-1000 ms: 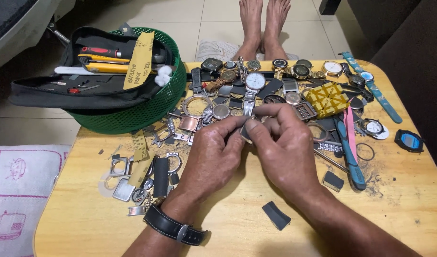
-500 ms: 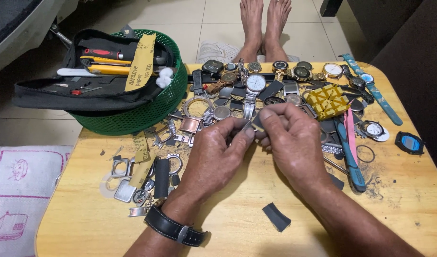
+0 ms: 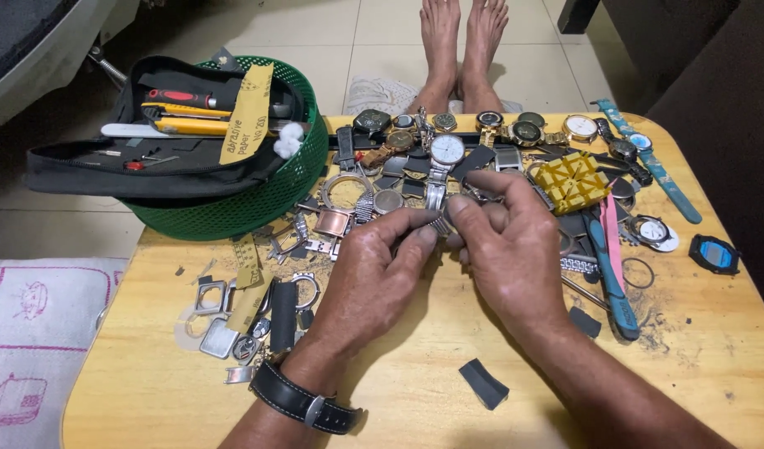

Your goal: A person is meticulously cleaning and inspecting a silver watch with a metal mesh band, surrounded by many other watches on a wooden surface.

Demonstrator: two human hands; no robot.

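A silver metal watch [image 3: 438, 179] is held in the middle of the frame, just above the two hands. Its long axis runs up and down in the picture, with the round white face at the top and the shiny band going down to the fingers. The lower end of the band is hidden by the fingertips. The left hand [image 3: 373, 274] and the right hand [image 3: 506, 245] are brought together, and the band is pinched between their thumbs and fingers. A black watch strap [image 3: 303, 403] is worn on the left wrist. The wooden table [image 3: 415, 407] is covered with many watches and small parts. A green basket [image 3: 249, 204] with a black tool pouch [image 3: 107, 158] is seen at the upper left. A yellow holder block [image 3: 575, 181] is placed to the right of the hands.
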